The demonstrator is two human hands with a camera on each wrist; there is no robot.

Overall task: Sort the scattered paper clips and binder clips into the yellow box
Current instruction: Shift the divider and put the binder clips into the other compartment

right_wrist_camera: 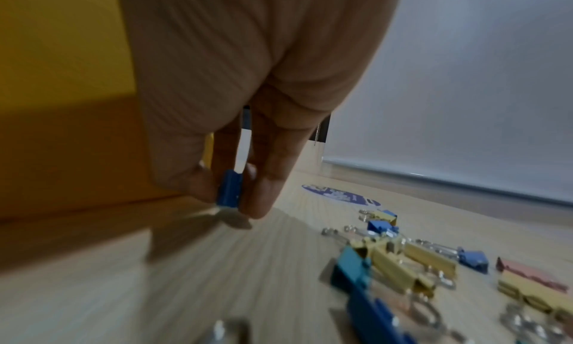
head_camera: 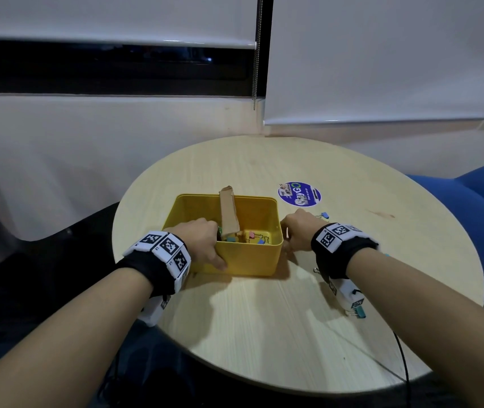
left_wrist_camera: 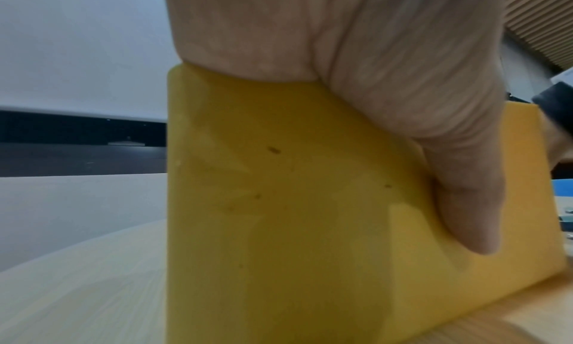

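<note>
I see a small blue binder clip (right_wrist_camera: 229,188) pinched in my right hand's (head_camera: 298,231) fingers (right_wrist_camera: 263,190), low over the bench (head_camera: 264,319), with the yellow box (head_camera: 249,260) just to its left. My left hand (head_camera: 202,240) grips the box's near left corner, thumb outside. More clips (right_wrist_camera: 403,258) lie loose on the right, and a blue chair (head_camera: 470,207) stands beyond the bench.

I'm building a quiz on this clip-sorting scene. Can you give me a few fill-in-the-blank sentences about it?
1. The left hand grips the near-left corner of the ____ box.
2. The right hand pinches a small ____ binder clip just above the table.
3. A strip of ____ stands tilted inside the box.

Missing words: yellow; blue; cardboard
</note>
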